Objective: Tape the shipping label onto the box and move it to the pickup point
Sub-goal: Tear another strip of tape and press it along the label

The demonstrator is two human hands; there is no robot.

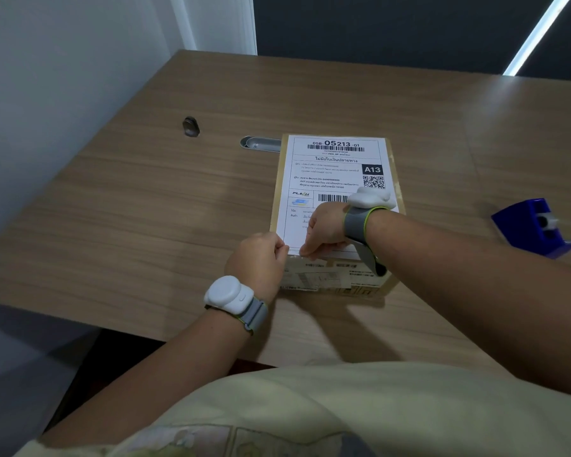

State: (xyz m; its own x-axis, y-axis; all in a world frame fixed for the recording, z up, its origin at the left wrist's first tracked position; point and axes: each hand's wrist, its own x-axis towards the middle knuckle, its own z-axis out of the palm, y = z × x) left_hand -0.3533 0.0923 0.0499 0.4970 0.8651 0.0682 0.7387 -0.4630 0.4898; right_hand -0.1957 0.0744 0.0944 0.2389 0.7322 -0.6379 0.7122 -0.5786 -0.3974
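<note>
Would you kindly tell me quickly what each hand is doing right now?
Left hand: closed, fingertips pinched at the near edge of the shipping label on the box.
Right hand: closed, fingertips pressing down on that same edge.

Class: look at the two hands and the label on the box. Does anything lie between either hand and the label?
Nothing visible does. Both the left hand and right hand are already at the label's near edge on the box, apparently pressing tape there.
</note>
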